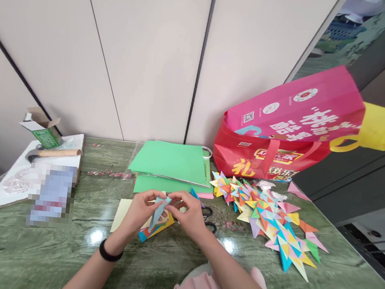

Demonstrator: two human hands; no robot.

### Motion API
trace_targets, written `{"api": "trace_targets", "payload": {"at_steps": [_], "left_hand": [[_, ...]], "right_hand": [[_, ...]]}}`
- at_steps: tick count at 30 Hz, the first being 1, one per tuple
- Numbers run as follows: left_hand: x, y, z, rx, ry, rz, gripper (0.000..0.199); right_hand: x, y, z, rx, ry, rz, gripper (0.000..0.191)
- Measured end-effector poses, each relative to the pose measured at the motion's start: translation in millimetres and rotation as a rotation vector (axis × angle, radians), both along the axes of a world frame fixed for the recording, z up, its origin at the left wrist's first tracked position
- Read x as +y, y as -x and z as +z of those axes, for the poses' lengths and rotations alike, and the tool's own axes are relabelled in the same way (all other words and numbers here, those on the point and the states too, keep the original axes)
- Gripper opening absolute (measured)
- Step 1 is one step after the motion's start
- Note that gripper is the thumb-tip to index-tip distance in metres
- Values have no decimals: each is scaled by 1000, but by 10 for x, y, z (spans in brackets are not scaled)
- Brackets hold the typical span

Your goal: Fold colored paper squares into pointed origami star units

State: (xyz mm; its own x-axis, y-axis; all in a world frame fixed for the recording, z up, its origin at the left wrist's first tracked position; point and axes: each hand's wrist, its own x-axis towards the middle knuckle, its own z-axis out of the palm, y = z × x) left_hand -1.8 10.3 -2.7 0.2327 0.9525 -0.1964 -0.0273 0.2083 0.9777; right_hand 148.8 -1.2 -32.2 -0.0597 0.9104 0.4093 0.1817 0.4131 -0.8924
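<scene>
A small light blue folded paper is held up between both hands near the middle of the table. My left hand pinches its left side, a black band round the wrist. My right hand has its fingertips closed on the paper's upper right edge. Beneath the hands lie several coloured paper sheets, partly hidden, with a pale yellow sheet to their left. Black-handled scissors lie just right of my right hand, their blades hidden.
Behind the hands are stacked green sheets. Many folded coloured paper pieces spread along the right, before a red bag holding a pink bag. At left, a white board bears a hammer and a green box.
</scene>
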Motion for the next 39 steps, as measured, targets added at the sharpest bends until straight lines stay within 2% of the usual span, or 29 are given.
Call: {"api": "trace_targets", "payload": {"at_steps": [5, 13, 22, 27, 31, 39], "left_hand": [[-15, -15, 6, -110, 71, -10, 27], [-11, 7, -47, -170, 137, -31, 23], [-3, 16, -78, -199, 155, -33, 27], [-29, -21, -27, -156, 100, -5, 28], [-44, -45, -10, -67, 43, 41, 25], [-38, -61, 24, -21, -61, 104, 15]], "right_hand": [[-13, 5, 8, -6, -48, -16, 12], [-20, 2, 19, -38, -103, -4, 13], [-11, 8, -17, -44, -152, 57, 26], [-22, 13, 2, -36, -128, 72, 28], [-27, 12, 25, -26, -111, 43, 22], [-31, 25, 38, 6, -95, -18, 13]]}}
